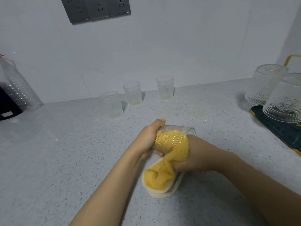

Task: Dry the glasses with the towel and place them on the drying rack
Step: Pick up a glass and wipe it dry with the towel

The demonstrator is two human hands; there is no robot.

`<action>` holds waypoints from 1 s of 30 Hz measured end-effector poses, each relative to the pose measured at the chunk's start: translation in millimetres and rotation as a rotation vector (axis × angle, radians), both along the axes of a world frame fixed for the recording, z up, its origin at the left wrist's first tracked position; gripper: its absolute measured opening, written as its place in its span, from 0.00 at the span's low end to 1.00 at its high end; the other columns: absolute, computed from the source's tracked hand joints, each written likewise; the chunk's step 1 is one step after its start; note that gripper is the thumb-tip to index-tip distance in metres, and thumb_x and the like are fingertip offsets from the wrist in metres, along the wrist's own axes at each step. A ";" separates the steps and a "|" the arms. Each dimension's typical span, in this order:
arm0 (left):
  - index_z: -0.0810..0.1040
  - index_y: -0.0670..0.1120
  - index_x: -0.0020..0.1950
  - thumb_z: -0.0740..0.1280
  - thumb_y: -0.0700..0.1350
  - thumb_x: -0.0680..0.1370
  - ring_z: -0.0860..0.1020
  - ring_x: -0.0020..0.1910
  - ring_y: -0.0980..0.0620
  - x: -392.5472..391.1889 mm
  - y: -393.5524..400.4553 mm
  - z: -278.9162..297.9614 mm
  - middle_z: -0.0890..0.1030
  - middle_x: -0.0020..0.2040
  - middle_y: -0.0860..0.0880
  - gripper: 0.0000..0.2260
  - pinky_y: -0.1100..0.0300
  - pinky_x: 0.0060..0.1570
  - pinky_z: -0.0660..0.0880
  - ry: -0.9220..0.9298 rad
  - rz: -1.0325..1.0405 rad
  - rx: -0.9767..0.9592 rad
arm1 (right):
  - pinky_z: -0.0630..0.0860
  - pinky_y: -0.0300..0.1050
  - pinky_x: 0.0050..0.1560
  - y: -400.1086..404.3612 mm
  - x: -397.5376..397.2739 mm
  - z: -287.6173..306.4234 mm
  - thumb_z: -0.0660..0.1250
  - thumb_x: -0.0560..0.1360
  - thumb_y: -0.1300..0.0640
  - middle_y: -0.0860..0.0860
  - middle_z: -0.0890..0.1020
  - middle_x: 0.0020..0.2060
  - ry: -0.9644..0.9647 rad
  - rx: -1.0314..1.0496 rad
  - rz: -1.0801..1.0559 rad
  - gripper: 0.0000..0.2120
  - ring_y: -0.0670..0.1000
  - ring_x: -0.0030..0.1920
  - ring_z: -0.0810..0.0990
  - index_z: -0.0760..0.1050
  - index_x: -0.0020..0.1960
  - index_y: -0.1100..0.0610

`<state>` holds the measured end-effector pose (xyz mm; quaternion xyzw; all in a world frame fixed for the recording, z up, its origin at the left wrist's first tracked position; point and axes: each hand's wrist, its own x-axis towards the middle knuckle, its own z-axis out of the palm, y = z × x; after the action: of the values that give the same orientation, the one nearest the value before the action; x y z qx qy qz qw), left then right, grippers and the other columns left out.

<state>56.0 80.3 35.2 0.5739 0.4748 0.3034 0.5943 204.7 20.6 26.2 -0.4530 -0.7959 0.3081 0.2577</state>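
Above the speckled surface (65,152), the left hand (145,139) gripped a patterned glass (169,139) on its side, fingers curled round its base. The right hand (187,162) pinched a yellow towel (162,175) — part of it was pushed inside the glass. Three glasses (132,92) stood near the wall, and two upside-down glasses (267,84) sat on the drying rack (276,128) at the right.

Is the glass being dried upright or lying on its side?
On its side. The left hand grips the glass by its base, mouth pointing right, with the yellow towel stuffed inside by the right hand.
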 end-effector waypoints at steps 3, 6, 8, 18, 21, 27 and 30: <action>0.82 0.46 0.45 0.55 0.61 0.81 0.80 0.30 0.44 -2.1 2.9 0.5 0.81 0.38 0.40 0.23 0.58 0.25 0.76 -0.098 0.007 0.133 | 0.78 0.47 0.42 -2.5 2.0 6.8 0.69 0.60 0.46 0.55 0.82 0.38 0.169 -0.017 -0.059 0.15 0.49 0.38 0.80 0.78 0.41 0.54; 0.81 0.55 0.54 0.56 0.62 0.78 0.81 0.50 0.51 0.6 3.6 -12.0 0.83 0.53 0.54 0.18 0.54 0.51 0.79 -0.190 0.023 0.507 | 0.79 0.48 0.41 2.5 13.1 16.6 0.70 0.59 0.60 0.59 0.82 0.38 0.630 -0.323 -0.144 0.11 0.55 0.39 0.81 0.81 0.41 0.59; 0.77 0.54 0.55 0.58 0.58 0.78 0.78 0.49 0.58 6.2 0.2 -21.9 0.80 0.50 0.62 0.14 0.62 0.51 0.74 -0.209 0.058 0.712 | 0.79 0.47 0.39 4.8 16.6 16.6 0.69 0.58 0.63 0.58 0.82 0.36 0.862 -0.513 -0.107 0.11 0.56 0.37 0.81 0.81 0.41 0.61; 0.77 0.44 0.39 0.58 0.55 0.82 0.75 0.21 0.49 0.6 -2.4 -0.5 0.77 0.25 0.46 0.20 0.62 0.20 0.69 -0.022 0.072 0.041 | 0.77 0.44 0.40 1.5 0.5 -3.5 0.72 0.66 0.52 0.47 0.82 0.35 0.003 0.070 -0.027 0.05 0.46 0.37 0.80 0.78 0.39 0.43; 0.81 0.48 0.47 0.56 0.61 0.80 0.83 0.38 0.47 0.4 2.5 -7.3 0.84 0.40 0.44 0.21 0.54 0.37 0.79 -0.083 0.067 0.260 | 0.79 0.47 0.46 4.5 7.6 2.2 0.71 0.62 0.54 0.59 0.84 0.43 0.260 -0.062 -0.086 0.14 0.53 0.44 0.82 0.80 0.47 0.57; 0.77 0.45 0.53 0.60 0.53 0.78 0.78 0.45 0.61 10.2 -3.5 -21.9 0.80 0.46 0.59 0.13 0.66 0.46 0.73 -0.256 0.062 0.674 | 0.80 0.46 0.47 7.4 20.9 9.9 0.73 0.62 0.60 0.57 0.84 0.45 0.747 -0.437 -0.011 0.19 0.56 0.48 0.83 0.79 0.52 0.59; 0.78 0.43 0.45 0.60 0.51 0.78 0.77 0.40 0.59 11.3 -0.3 -12.2 0.79 0.41 0.49 0.13 0.67 0.40 0.73 -0.231 0.141 0.610 | 0.78 0.44 0.53 5.1 15.6 7.6 0.74 0.63 0.53 0.48 0.84 0.48 0.539 -0.274 -0.037 0.21 0.50 0.52 0.82 0.78 0.55 0.53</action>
<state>67.3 80.0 23.0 0.6530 0.3301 0.5350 0.4225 220.3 25.7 33.7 -0.4001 -0.6414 0.5170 0.4015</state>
